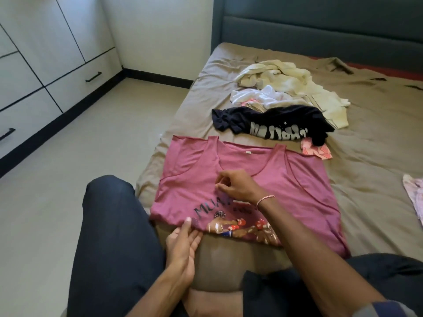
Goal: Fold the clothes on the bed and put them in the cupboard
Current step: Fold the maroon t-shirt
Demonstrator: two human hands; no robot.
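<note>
- pink tank top (304,184) with a boxing print is spread flat on the bed (377,145), centre of the frame, neckline pointing toward the headboard (320,24), near hem folded up
- right hand (238,186) sits mid-shirt just under the neckline, fingers (225,179) curled in and pinching a bit of the pink fabric; thin bracelet (265,200) on that wrist
- left hand (183,243) is at the near fold, lower centre, fingers (194,236) straight and pressed together along the edge, thumb lying on top of the cloth
- rest of the pile is further up the bed: crumpled black T-shirt (274,122) with white lettering, then a white garment (263,97) and a cream garment (286,81), all unfolded
- cupboard (34,65) is upper left, white doors with black handles, all closed
</note>
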